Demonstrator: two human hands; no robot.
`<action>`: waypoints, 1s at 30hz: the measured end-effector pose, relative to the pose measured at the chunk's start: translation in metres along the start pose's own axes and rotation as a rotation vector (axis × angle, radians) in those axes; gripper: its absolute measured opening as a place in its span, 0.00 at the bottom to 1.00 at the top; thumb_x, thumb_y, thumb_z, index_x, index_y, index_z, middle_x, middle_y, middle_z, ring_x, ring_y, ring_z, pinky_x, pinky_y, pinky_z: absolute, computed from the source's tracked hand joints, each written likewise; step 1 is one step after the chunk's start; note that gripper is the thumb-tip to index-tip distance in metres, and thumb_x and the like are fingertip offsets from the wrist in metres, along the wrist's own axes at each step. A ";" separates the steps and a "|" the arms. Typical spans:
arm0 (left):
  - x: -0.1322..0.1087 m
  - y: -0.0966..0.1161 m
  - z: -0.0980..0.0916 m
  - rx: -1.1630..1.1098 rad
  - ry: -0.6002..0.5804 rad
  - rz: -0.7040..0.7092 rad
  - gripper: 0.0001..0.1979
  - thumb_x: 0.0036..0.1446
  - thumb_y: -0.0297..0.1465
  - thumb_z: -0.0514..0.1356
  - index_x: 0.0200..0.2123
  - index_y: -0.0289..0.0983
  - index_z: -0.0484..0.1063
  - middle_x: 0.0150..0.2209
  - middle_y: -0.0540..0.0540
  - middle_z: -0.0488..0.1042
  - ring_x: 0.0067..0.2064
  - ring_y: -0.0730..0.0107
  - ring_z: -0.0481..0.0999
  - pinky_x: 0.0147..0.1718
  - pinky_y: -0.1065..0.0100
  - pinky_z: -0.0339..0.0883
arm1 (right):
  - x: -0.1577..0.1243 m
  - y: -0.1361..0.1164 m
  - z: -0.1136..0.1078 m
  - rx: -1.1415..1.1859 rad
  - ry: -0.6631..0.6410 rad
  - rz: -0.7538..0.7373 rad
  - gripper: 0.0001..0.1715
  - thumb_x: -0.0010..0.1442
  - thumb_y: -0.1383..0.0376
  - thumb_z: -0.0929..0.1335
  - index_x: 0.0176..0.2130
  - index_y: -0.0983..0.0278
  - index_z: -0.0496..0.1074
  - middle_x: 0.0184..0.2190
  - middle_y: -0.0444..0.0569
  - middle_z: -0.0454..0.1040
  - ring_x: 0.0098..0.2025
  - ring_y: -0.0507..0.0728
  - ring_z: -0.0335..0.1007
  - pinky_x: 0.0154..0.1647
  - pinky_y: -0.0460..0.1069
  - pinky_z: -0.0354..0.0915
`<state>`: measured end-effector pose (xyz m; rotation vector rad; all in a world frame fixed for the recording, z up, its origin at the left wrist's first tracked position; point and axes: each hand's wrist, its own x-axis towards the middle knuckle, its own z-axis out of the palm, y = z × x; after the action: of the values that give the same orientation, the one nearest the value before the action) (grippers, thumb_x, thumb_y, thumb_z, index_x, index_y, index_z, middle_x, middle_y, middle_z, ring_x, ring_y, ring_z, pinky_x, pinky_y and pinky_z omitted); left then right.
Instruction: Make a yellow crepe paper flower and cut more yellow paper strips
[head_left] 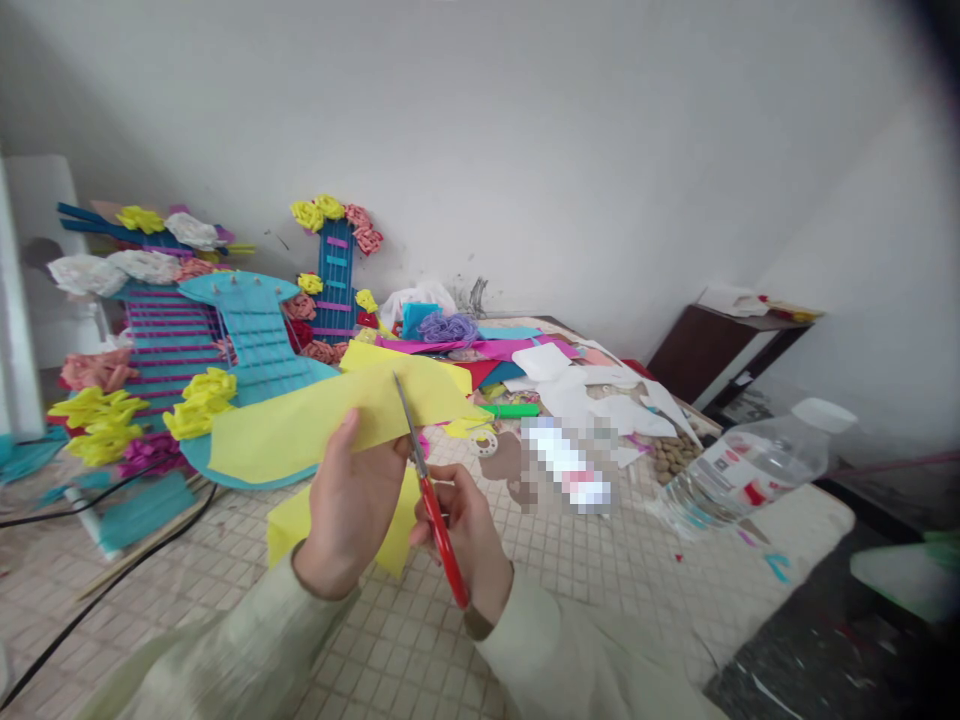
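Note:
My left hand (346,505) is closed on a sheet of yellow paper (315,420), thumb on top, holding it up above the tiled table (465,640). My right hand (469,535) grips red-handled scissors (431,500). Their metal blades point up and away, and cross the right part of the yellow sheet. A lower flap of the yellow paper hangs under my left hand. Both sleeves are pale.
Blue guitar-shaped paper crafts (255,340) with yellow, pink and white paper flowers stand at the left and back. Coloured paper scraps (480,350) and white cut-outs (592,395) lie in the middle. A plastic water bottle (742,465) lies at the right. Black cables (112,590) cross the left side.

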<state>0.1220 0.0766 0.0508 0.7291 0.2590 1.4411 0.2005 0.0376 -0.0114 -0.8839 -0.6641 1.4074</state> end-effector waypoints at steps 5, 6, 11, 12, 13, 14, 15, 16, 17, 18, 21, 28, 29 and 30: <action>0.000 0.000 -0.001 0.006 0.014 -0.004 0.14 0.60 0.34 0.48 0.41 0.42 0.74 0.43 0.47 0.77 0.51 0.61 0.69 0.44 0.62 0.65 | 0.000 0.002 -0.001 0.031 0.007 -0.008 0.28 0.36 0.55 0.76 0.32 0.62 0.61 0.18 0.35 0.67 0.14 0.45 0.62 0.15 0.39 0.54; 0.000 0.000 -0.001 0.002 0.018 -0.006 0.15 0.60 0.34 0.48 0.41 0.42 0.74 0.44 0.47 0.77 0.51 0.61 0.69 0.44 0.62 0.65 | 0.000 0.003 -0.001 0.023 0.002 -0.014 0.29 0.35 0.55 0.76 0.32 0.62 0.61 0.18 0.35 0.67 0.14 0.45 0.61 0.15 0.39 0.54; 0.001 -0.001 -0.001 -0.011 0.036 -0.024 0.15 0.60 0.33 0.47 0.41 0.41 0.73 0.46 0.48 0.76 0.52 0.60 0.68 0.45 0.61 0.64 | 0.000 0.006 -0.006 -0.031 -0.007 -0.026 0.29 0.38 0.53 0.75 0.34 0.62 0.62 0.19 0.36 0.68 0.16 0.45 0.62 0.17 0.40 0.57; 0.001 -0.001 -0.001 -0.010 0.036 -0.026 0.15 0.60 0.33 0.47 0.41 0.40 0.73 0.46 0.48 0.75 0.52 0.60 0.68 0.46 0.61 0.64 | 0.001 0.006 -0.008 -0.047 -0.008 -0.031 0.29 0.39 0.52 0.75 0.34 0.62 0.61 0.19 0.36 0.68 0.17 0.46 0.62 0.18 0.40 0.58; 0.001 -0.002 -0.002 -0.011 0.034 -0.025 0.15 0.60 0.33 0.47 0.41 0.40 0.73 0.47 0.48 0.75 0.52 0.60 0.68 0.46 0.62 0.64 | 0.001 0.007 -0.009 -0.068 -0.014 -0.041 0.28 0.40 0.51 0.74 0.34 0.62 0.61 0.20 0.36 0.68 0.17 0.46 0.62 0.18 0.40 0.58; 0.001 -0.002 -0.002 -0.011 0.031 -0.022 0.15 0.60 0.33 0.47 0.40 0.40 0.74 0.47 0.48 0.75 0.52 0.60 0.68 0.46 0.62 0.64 | 0.001 0.007 -0.009 -0.089 -0.023 -0.057 0.28 0.41 0.52 0.74 0.35 0.61 0.61 0.20 0.36 0.67 0.17 0.46 0.62 0.18 0.41 0.57; 0.001 -0.002 -0.002 -0.010 0.027 -0.021 0.15 0.60 0.33 0.48 0.40 0.40 0.74 0.47 0.48 0.75 0.52 0.61 0.68 0.46 0.63 0.64 | 0.001 0.008 -0.010 -0.111 -0.033 -0.074 0.28 0.41 0.52 0.74 0.35 0.61 0.61 0.20 0.36 0.67 0.18 0.46 0.61 0.18 0.41 0.57; 0.001 -0.003 -0.002 -0.009 0.024 -0.018 0.15 0.61 0.33 0.48 0.40 0.40 0.74 0.47 0.48 0.75 0.52 0.61 0.68 0.46 0.63 0.64 | 0.001 0.008 -0.011 -0.129 -0.039 -0.088 0.27 0.41 0.53 0.74 0.35 0.61 0.61 0.20 0.36 0.66 0.18 0.46 0.60 0.19 0.41 0.57; 0.001 -0.003 -0.002 -0.006 0.023 -0.016 0.15 0.61 0.33 0.48 0.40 0.40 0.74 0.47 0.47 0.75 0.53 0.60 0.68 0.46 0.62 0.64 | 0.001 0.008 -0.011 -0.140 -0.044 -0.094 0.27 0.41 0.53 0.74 0.35 0.61 0.61 0.20 0.36 0.66 0.19 0.46 0.59 0.19 0.41 0.57; 0.000 -0.003 -0.002 -0.002 0.023 -0.017 0.15 0.61 0.33 0.48 0.40 0.40 0.74 0.46 0.47 0.75 0.53 0.60 0.68 0.46 0.62 0.64 | 0.000 0.008 -0.011 -0.144 -0.046 -0.094 0.27 0.42 0.54 0.75 0.35 0.61 0.61 0.20 0.36 0.66 0.19 0.46 0.58 0.19 0.41 0.57; -0.001 -0.004 -0.001 0.001 0.024 -0.018 0.15 0.61 0.33 0.47 0.41 0.40 0.73 0.45 0.46 0.76 0.53 0.58 0.68 0.46 0.61 0.64 | 0.000 0.008 -0.012 -0.139 -0.048 -0.096 0.24 0.44 0.54 0.74 0.35 0.61 0.61 0.20 0.36 0.65 0.19 0.46 0.57 0.20 0.41 0.57; 0.000 -0.005 0.000 -0.009 0.020 -0.019 0.15 0.61 0.33 0.47 0.40 0.40 0.74 0.44 0.47 0.77 0.52 0.60 0.69 0.44 0.63 0.65 | -0.001 0.005 -0.009 -0.153 -0.045 -0.107 0.30 0.34 0.64 0.77 0.34 0.61 0.61 0.20 0.34 0.66 0.18 0.45 0.59 0.17 0.39 0.54; 0.000 -0.005 0.000 -0.010 0.015 -0.017 0.15 0.61 0.32 0.47 0.39 0.40 0.74 0.44 0.48 0.77 0.52 0.60 0.69 0.44 0.63 0.65 | -0.001 0.004 -0.008 -0.139 -0.045 -0.095 0.31 0.33 0.65 0.77 0.33 0.61 0.60 0.20 0.34 0.65 0.17 0.45 0.59 0.15 0.38 0.53; 0.000 -0.005 -0.001 -0.012 0.010 -0.014 0.15 0.61 0.32 0.47 0.39 0.40 0.74 0.44 0.48 0.77 0.52 0.61 0.69 0.44 0.63 0.65 | -0.001 0.003 -0.006 -0.122 -0.044 -0.084 0.31 0.32 0.65 0.77 0.33 0.61 0.60 0.19 0.33 0.65 0.15 0.44 0.58 0.13 0.38 0.50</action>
<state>0.1255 0.0769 0.0475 0.7090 0.2622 1.4321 0.2044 0.0353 -0.0168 -0.9124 -0.8182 1.3254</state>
